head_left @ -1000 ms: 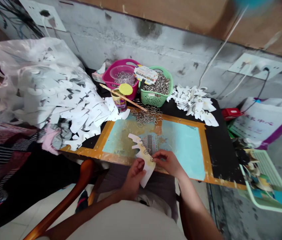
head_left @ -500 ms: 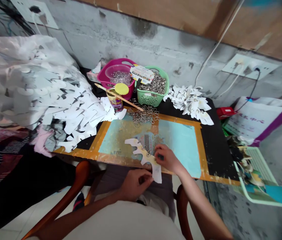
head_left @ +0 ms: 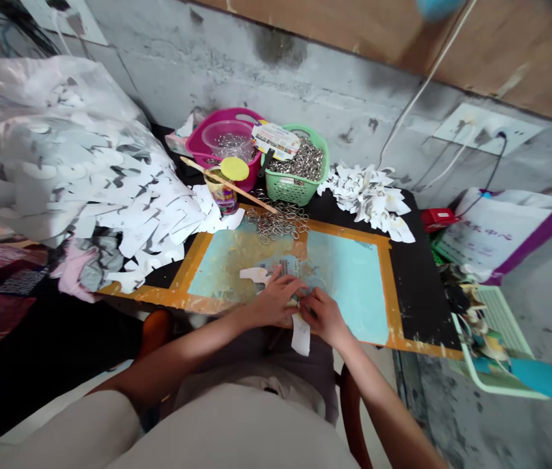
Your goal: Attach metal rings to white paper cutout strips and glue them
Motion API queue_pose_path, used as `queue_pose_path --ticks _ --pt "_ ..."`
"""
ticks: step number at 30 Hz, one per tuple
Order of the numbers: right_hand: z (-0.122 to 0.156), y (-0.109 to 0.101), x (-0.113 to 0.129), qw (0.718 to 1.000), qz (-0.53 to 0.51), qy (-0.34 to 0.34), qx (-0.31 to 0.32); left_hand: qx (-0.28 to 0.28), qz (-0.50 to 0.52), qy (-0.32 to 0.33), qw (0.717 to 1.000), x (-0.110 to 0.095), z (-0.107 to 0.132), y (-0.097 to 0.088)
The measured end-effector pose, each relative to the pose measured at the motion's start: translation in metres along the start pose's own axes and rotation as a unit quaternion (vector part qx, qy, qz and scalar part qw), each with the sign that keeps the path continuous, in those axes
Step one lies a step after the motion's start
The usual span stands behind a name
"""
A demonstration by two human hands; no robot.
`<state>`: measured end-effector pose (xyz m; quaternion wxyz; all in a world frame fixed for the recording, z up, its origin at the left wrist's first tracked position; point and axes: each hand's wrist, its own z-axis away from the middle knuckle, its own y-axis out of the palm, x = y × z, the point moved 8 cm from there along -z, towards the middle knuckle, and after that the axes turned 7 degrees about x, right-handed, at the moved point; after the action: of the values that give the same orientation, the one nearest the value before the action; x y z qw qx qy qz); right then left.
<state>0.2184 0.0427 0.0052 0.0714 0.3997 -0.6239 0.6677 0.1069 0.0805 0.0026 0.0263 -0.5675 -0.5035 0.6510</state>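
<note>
A white cut-out piece (head_left: 301, 335) with a notched edge lies at the table's front edge, its lower end sticking out over my lap. My left hand (head_left: 278, 301) rests across the middle of it, fingers stretched out and hiding much of the piece. Close beside it on the right, my right hand (head_left: 323, 316) has its thumb and fingers pinched together at the piece. What sits in that pinch is too small to make out. Beyond the hands, a loose heap of metal rings (head_left: 280, 223) lies on the table.
A heap of white cut-outs (head_left: 133, 202) fills the left side, partly in a clear bag. At the back stand a pink basket (head_left: 197, 140), a green basket (head_left: 290, 189) of metal pieces, and a tin (head_left: 221, 195) with a stick across it. More cut-outs (head_left: 368, 195) lie at right.
My left hand has moved up from the piece's lower end onto its middle, covering the rings seen on it. My right hand stays near the piece, its fingers now closer to the left hand.
</note>
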Motion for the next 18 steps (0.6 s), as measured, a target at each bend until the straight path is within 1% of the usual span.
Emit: queue_pose_path --ticks 5,9,11,13,16,18 --pt "0.003 0.001 0.009 1.0 0.018 -0.007 0.01 0.004 -0.02 0.004 1.0 -0.001 0.0 0.0" --pt "0.014 0.002 0.014 0.999 0.034 0.011 0.014 0.013 -0.037 0.011 0.999 -0.002 0.001 0.003" --pt "0.02 -0.002 0.012 1.0 0.005 0.026 0.008 0.023 -0.048 0.028 0.998 -0.005 0.003 0.005" --pt "0.024 -0.01 0.008 0.998 -0.043 0.041 -0.009 0.024 -0.057 0.042 0.997 -0.009 0.005 0.005" --pt "0.023 -0.023 0.003 0.996 -0.067 0.048 -0.021 0.003 -0.049 0.038 0.998 -0.014 0.007 0.0" --pt "0.017 -0.022 0.004 0.998 -0.049 0.027 0.005 -0.019 -0.015 0.024 0.999 -0.014 0.008 -0.004"
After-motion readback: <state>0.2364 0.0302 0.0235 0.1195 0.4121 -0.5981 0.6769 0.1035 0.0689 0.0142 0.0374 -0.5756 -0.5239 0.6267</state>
